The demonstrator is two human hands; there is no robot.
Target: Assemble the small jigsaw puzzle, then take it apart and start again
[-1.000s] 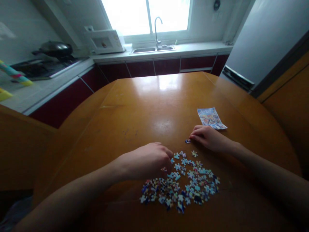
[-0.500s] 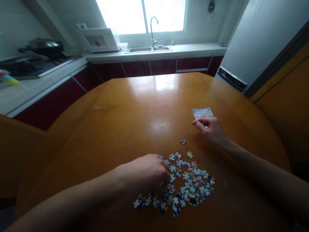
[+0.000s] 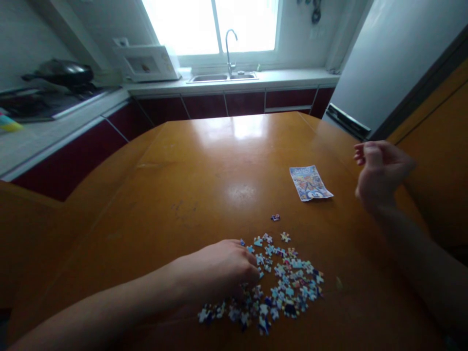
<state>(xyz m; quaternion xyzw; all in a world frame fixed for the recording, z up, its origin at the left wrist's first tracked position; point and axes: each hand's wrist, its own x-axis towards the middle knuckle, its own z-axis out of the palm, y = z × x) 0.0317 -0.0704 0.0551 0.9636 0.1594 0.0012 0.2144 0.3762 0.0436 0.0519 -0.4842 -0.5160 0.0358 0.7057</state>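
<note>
My left hand reaches palm down over the left side of a spread pile of jigsaw puzzle pieces. Its fingers curl down among the pieces, and the fingertips are hidden behind the hand. My right hand is raised above the table's right side, slightly blurred, with fingers curled in against the thumb and nothing visible in them. One dark-edged puzzle piece lies apart, above the pile. Between it and my right hand, a small printed picture sheet lies on the table, its near edge slightly curled.
The wooden table has a rounded outline. Beyond it run a counter with a sink and faucet, a white microwave, and a stove with a covered wok. A refrigerator stands at the right.
My right hand has left the lone puzzle piece, passed over the picture sheet and risen to the right. My left hand stays at the pile, slightly lower. The view has shifted slightly.
</note>
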